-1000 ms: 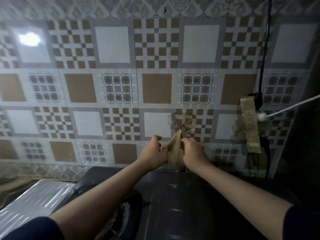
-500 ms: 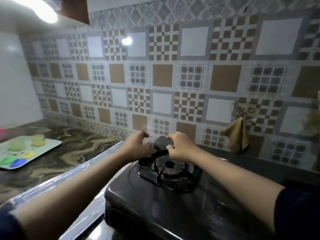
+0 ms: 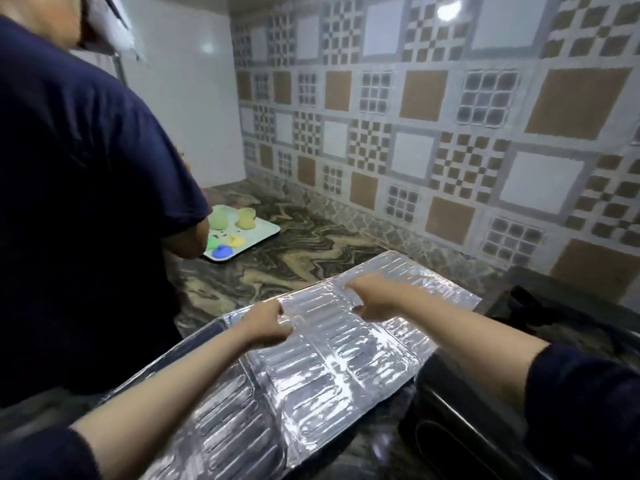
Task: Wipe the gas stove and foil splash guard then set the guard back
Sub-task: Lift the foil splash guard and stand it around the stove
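Guard (image 3: 332, 368) lies flat on the table (image 3: 277, 265) just left of the stove (image 3: 519, 375), one corner lapping its edge. Left hand (image 3: 266, 323) pinches the foil's far edge in curled fingers; right hand (image 3: 374, 296) is also on it, though whether pinching or pressing I cannot tell. Judging the step as lifting it back: raise both sides evenly, since thin foil should crease easily.

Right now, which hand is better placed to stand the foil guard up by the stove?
Likely the right hand: it holds the foil guard nearer the stove. The left hand grips the far edge.
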